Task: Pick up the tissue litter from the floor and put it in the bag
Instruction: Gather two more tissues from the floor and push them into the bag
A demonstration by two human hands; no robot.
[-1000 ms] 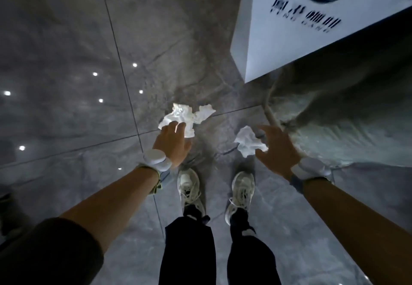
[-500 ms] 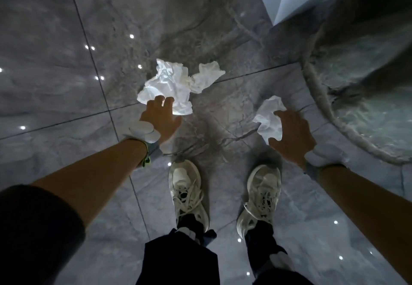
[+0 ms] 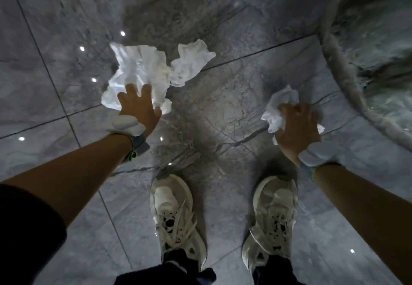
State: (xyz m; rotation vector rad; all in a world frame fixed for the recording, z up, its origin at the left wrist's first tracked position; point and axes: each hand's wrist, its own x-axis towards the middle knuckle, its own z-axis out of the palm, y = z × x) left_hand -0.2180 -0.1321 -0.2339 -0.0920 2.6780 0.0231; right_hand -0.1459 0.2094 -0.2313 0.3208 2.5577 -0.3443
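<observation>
Glossy grey marble-tile floor [image 3: 66, 28], dark grout lines, ceiling-light reflections. Translucent plastic bag with rolled rim [image 3: 347, 88] far right, mouth open; contents not discernible. Left hand [image 3: 139, 106] fingers spread, pressing on large crumpled white tissue [image 3: 142, 70] on floor. Right hand [image 3: 297, 128] closed around smaller crumpled white tissue [image 3: 278, 111] near bag rim. White sneakers [image 3: 176, 218] near.

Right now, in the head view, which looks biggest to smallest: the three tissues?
1. Large crumpled tissue under the left hand.
2. Middle tissue beside it.
3. Wad in the right hand, partly hidden, so unsure.
</observation>
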